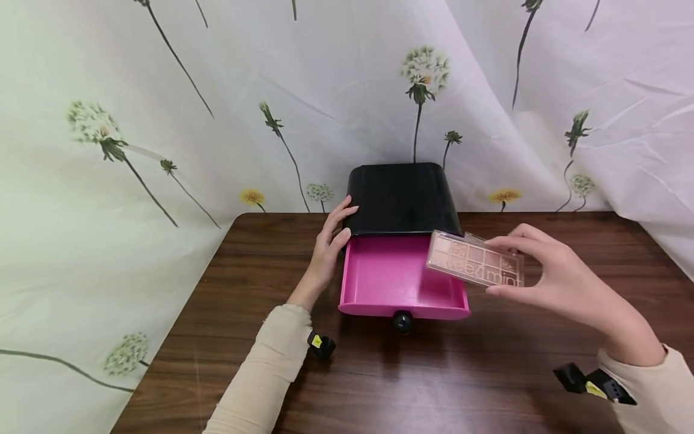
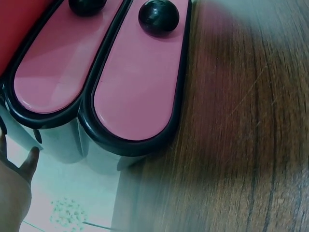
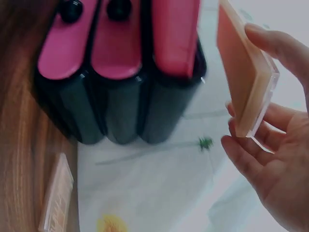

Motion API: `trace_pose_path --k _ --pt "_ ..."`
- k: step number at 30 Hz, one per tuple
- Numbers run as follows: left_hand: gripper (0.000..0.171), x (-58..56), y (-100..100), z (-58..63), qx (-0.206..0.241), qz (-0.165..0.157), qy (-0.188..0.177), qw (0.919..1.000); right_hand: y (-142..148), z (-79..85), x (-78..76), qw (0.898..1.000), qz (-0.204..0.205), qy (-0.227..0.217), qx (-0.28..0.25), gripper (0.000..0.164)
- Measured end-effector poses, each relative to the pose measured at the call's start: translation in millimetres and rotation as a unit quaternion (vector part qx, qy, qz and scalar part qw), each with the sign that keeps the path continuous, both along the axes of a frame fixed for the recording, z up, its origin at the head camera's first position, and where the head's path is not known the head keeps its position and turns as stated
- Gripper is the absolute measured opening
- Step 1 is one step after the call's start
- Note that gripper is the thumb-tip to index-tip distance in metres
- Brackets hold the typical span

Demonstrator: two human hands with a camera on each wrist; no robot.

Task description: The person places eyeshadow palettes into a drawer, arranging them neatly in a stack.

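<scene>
A black drawer unit (image 1: 403,199) stands at the table's back with its top pink drawer (image 1: 387,277) pulled out. Bare pink floor shows inside that drawer. My left hand (image 1: 327,253) rests against the unit's upper left edge, fingers fairly straight; the left wrist view catches only part of this hand (image 2: 12,188) beside the black side wall. My right hand (image 1: 558,283) pinches a clear-lidded eyeshadow palette (image 1: 474,260) between thumb and fingers, tilted over the drawer's right edge. Seen from the right wrist, the palette (image 3: 244,72) is edge-on, apart from the unit.
Below the open drawer, two closed pink drawer fronts (image 2: 137,92) with black knobs show. Another flat, clear-cased palette (image 3: 57,195) lies on the wooden table (image 1: 244,271) right of the unit. Behind hangs a white cloth (image 1: 336,78) printed with dandelions.
</scene>
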State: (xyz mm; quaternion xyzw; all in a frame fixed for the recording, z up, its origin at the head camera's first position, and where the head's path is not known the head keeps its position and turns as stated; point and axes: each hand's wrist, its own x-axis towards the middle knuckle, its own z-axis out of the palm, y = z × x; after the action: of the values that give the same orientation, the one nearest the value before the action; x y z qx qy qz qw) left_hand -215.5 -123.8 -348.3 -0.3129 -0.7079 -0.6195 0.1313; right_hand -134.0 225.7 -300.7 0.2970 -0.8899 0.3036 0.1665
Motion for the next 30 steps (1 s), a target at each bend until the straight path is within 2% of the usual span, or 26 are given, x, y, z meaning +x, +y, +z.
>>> trace_pose_path --k 9,14,21,22,27,30 --pt "0.046 -0.8 0 0.8 -0.011 0.007 0.002 0.9999 -38 10.7 -14.0 0.996 0.012 0.020 0.090 0.058" --pt "0.046 0.5 0 0.8 -0.017 0.014 -0.001 0.9997 -59 11.7 -19.4 0.993 0.045 0.007 0.112 0.058" --pt "0.046 -0.5 0 -0.6 -0.022 0.016 -0.013 0.9996 -80 8.2 -25.8 0.988 0.068 -0.009 0.137 0.058" --pt "0.045 -4.1 -1 -4.7 -0.021 0.017 -0.010 0.9996 -81 7.5 -26.7 0.988 0.072 -0.009 0.140 0.058" --pt "0.045 -5.7 0 -6.7 -0.006 0.009 -0.002 0.9999 -89 5.2 -29.6 0.983 0.077 0.003 0.168 0.059" --pt "0.045 -1.8 0 -2.3 -0.003 0.006 -0.001 1.0000 -92 4.7 -30.3 0.979 0.074 0.015 0.188 0.059"
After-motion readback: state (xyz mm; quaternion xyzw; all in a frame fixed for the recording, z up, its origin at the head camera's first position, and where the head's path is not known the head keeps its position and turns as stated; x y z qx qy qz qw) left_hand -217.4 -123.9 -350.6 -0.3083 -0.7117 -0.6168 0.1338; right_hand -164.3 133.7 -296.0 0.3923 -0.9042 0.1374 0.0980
